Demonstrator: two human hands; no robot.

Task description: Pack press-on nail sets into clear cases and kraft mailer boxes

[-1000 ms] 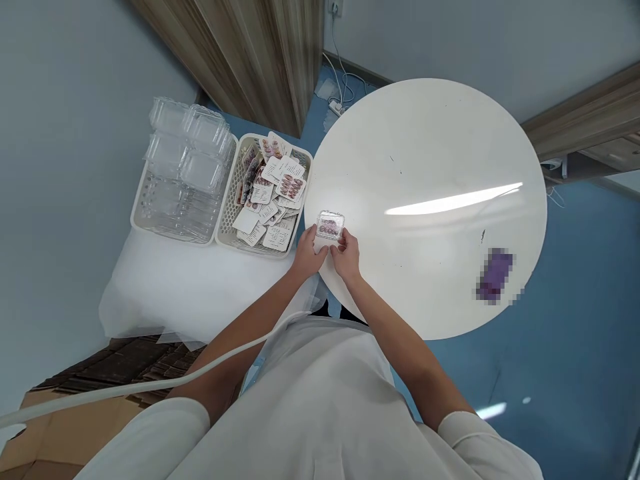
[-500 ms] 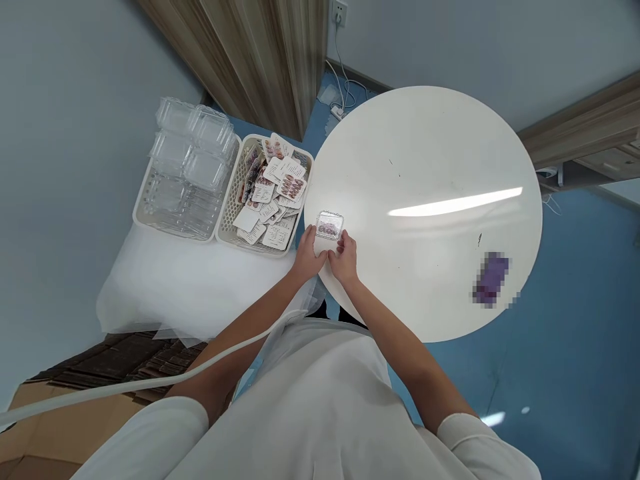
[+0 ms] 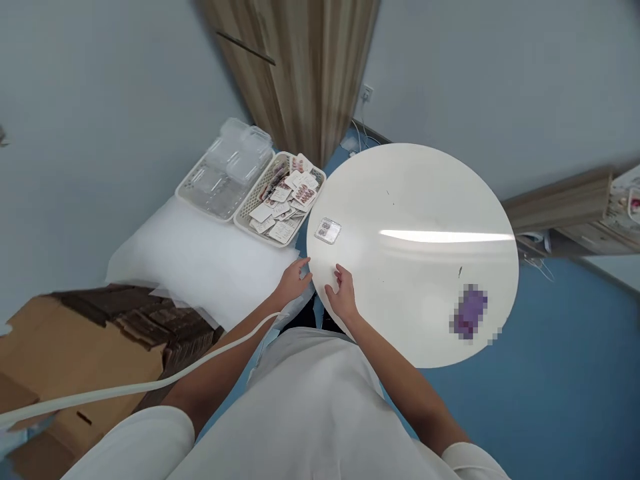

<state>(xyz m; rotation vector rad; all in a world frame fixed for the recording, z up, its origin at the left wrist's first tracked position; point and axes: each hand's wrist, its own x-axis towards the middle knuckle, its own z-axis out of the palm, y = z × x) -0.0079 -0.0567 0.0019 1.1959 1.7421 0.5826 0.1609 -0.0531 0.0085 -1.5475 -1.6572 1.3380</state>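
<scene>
A small clear plastic case [image 3: 328,231] with a printed card inside lies flat on the round white table [image 3: 425,187], near its left edge. Short of the case, my left hand [image 3: 294,280] hovers by the table's rim, its fingers apart and holding nothing. My right hand [image 3: 343,293] is over the near left part of the table, fingers loosely curved and apart, also empty. Neither hand touches the case. Left of the table, a white basket [image 3: 243,225] holds a pile of cards, several of them showing press-on nails.
Beside the card basket, another white basket [image 3: 183,195] contains clear plastic cases. Both rest by white wrapping sheets [image 3: 200,260]. A blurred purple object [image 3: 470,312] lies on the table's right side. Cardboard boxes [image 3: 100,353] stand lower left; a white cable [image 3: 200,363] crosses my left arm.
Both hands have let go of the clear case and drawn back toward me, spreading apart. The case now lies on the table, showing a different side. The camera view has shifted.
</scene>
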